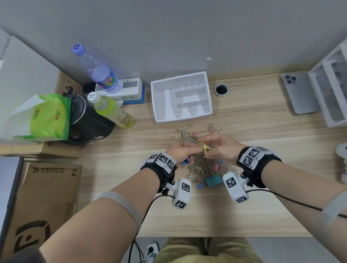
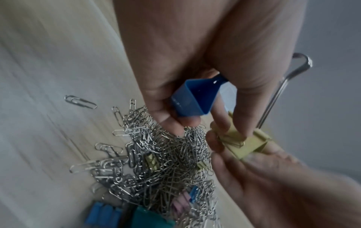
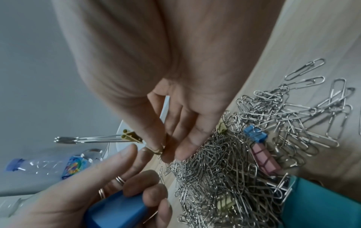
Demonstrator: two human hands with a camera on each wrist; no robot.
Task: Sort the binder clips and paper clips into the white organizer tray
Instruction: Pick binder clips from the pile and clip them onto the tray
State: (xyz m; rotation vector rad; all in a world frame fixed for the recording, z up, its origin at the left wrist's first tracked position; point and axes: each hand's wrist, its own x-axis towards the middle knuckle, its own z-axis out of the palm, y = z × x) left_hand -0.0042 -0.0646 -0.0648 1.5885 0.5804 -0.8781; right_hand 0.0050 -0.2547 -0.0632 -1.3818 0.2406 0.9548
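Observation:
A pile of silver paper clips (image 1: 203, 167) mixed with small binder clips lies on the wooden desk in front of the white organizer tray (image 1: 153, 99); I see nothing in its compartments. My left hand (image 1: 194, 149) grips a blue binder clip (image 2: 195, 98) in its curled lower fingers, while its thumb and forefinger pinch a yellow binder clip (image 2: 246, 143) just above the pile. My right hand (image 1: 208, 152) pinches a paper clip (image 2: 232, 141) caught on that yellow clip (image 3: 131, 137). A large teal binder clip (image 1: 213, 181) lies at the pile's near edge.
Two bottles (image 1: 100, 71), a black kettle (image 1: 86, 118) and a green bag (image 1: 49, 117) crowd the desk's left. A phone (image 1: 300, 92) and clear drawer unit (image 1: 337, 88) stand at the right. A cable hole (image 1: 221, 89) sits beside the tray. Cardboard boxes (image 1: 46, 195) stand left of the desk.

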